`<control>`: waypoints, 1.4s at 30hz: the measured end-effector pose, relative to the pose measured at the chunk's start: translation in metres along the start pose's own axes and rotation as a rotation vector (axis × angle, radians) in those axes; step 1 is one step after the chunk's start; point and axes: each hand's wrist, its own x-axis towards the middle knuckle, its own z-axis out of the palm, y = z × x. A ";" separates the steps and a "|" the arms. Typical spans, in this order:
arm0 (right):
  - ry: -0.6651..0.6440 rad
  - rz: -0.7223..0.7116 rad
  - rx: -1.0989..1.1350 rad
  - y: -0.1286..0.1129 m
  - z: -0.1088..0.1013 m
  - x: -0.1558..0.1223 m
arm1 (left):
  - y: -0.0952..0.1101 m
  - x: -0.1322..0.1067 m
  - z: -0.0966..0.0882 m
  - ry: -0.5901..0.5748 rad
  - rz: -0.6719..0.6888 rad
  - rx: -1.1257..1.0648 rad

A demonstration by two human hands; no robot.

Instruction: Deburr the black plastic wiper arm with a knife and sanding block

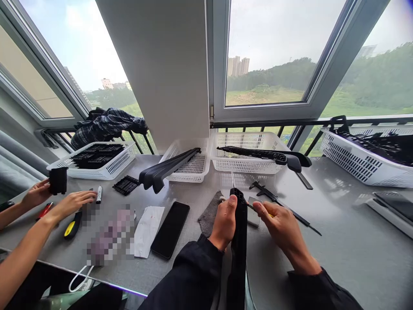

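Note:
My left hand is closed around a long black plastic part, held upright near its top end. My right hand is closed on a thin tool with a yellow handle, mostly hidden by my fingers. Its slim tip meets or comes very near the part's right edge. Just behind lies a grey cloth, with a small flat pale object partly covered by my hands. A black caliper rests beyond my right hand.
White baskets along the window hold black plastic parts. Long black parts overhang one basket. A phone and white paper lie at left. Farther left, a co-worker's hands are near a black piece and a yellow-black tool.

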 end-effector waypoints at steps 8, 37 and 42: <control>-0.011 -0.004 0.006 0.003 0.000 0.002 | -0.002 -0.001 -0.001 -0.016 -0.007 0.001; 0.101 -0.133 -0.130 0.000 0.007 -0.004 | -0.005 0.000 -0.004 -0.050 0.014 0.267; 0.124 -0.139 -0.157 0.003 0.003 -0.001 | -0.005 0.002 -0.005 -0.067 0.004 0.293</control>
